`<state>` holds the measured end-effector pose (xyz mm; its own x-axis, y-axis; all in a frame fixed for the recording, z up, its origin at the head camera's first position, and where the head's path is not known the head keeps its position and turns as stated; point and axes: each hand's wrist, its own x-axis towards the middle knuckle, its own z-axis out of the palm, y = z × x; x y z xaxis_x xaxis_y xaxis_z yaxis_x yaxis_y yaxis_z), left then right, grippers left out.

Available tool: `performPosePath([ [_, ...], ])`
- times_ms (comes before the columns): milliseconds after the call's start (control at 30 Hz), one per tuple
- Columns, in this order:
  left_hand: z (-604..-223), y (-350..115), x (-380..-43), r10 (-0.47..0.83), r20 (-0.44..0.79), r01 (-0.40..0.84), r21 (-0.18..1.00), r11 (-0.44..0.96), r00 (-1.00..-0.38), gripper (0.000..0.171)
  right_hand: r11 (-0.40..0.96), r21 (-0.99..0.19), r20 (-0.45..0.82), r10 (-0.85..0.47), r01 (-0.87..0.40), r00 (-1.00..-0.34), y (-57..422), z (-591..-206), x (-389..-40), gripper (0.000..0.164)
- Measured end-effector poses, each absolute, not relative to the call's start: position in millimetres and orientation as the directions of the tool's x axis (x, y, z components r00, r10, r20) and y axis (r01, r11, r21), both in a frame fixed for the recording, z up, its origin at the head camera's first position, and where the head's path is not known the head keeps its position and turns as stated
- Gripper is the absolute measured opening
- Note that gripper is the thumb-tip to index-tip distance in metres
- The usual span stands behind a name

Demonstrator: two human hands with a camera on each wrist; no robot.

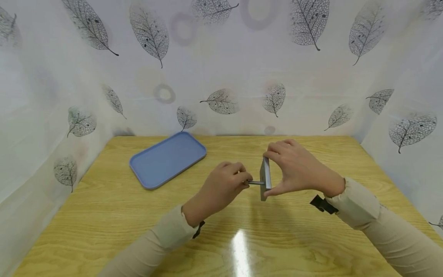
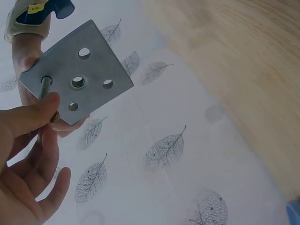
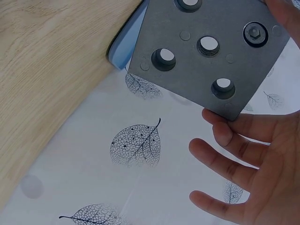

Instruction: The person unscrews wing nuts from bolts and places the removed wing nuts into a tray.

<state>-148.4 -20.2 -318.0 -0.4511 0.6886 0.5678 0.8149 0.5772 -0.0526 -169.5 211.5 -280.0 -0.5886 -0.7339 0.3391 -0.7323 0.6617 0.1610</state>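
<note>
Held on edge above the table is a square grey metal plate [image 1: 265, 175] with several round holes. My right hand [image 1: 298, 169] grips it by opposite edges, thumb below and fingers on top. A bolt [image 1: 257, 182] stands out from one corner hole, its thread visible in the left wrist view. My left hand [image 1: 221, 188] pinches the bolt's outer end between thumb and fingers. A small brownish metal piece [image 2: 55, 117] shows between those fingertips; its kind is unclear. In the right wrist view the bolt's socket head [image 3: 254, 33] sits in a recessed hole of the plate's other face.
A blue rectangular tray [image 1: 167, 161] lies at the back left of the wooden table [image 1: 104, 215]. White curtains [image 1: 221, 69] with a leaf print hang behind the table and along both sides. Dark straps [image 1: 323, 204] show at both wrists.
</note>
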Motion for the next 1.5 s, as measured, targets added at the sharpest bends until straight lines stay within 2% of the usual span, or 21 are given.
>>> performPosePath([
  [133,-317.3,-20.5,-148.1,0.68,0.605,0.815,-0.085,0.573,-0.414,0.015,0.665,0.156,0.339,-0.731,-0.73,-0.593,211.8,-279.4,-169.0,0.086],
  [233,-318.1,-19.8,-147.2,0.703,0.578,0.793,-0.15,0.591,-0.415,0.014,0.668,0.147,0.338,-0.727,-0.729,-0.598,211.9,-278.6,-168.6,0.087],
  [467,-323.4,-16.6,-146.0,0.764,0.377,0.747,-0.228,0.624,-0.523,0.017,0.666,0.152,0.338,-0.73,-0.73,-0.595,211.1,-278.2,-168.3,0.089],
  [567,-325.8,-16.7,-146.3,0.777,0.33,0.751,-0.234,0.618,-0.536,0.02,0.667,0.153,0.332,-0.73,-0.73,-0.597,211.1,-278.8,-168.1,0.089],
  [900,-329.4,-20.0,-150.8,0.767,0.407,0.775,-0.191,0.602,-0.496,0.018,0.665,0.155,0.326,-0.732,-0.73,-0.598,210.7,-278.2,-167.8,0.088],
  [1233,-319.1,-20.1,-148.0,0.764,0.472,0.771,-0.237,0.591,-0.44,0.017,0.673,0.152,0.321,-0.726,-0.724,-0.608,212.6,-279.6,-168.6,0.088],
  [1500,-324.0,-17.2,-147.5,0.782,0.417,0.746,-0.294,0.598,-0.462,0.019,0.67,0.152,0.327,-0.728,-0.727,-0.603,211.6,-279.1,-168.8,0.089],
])
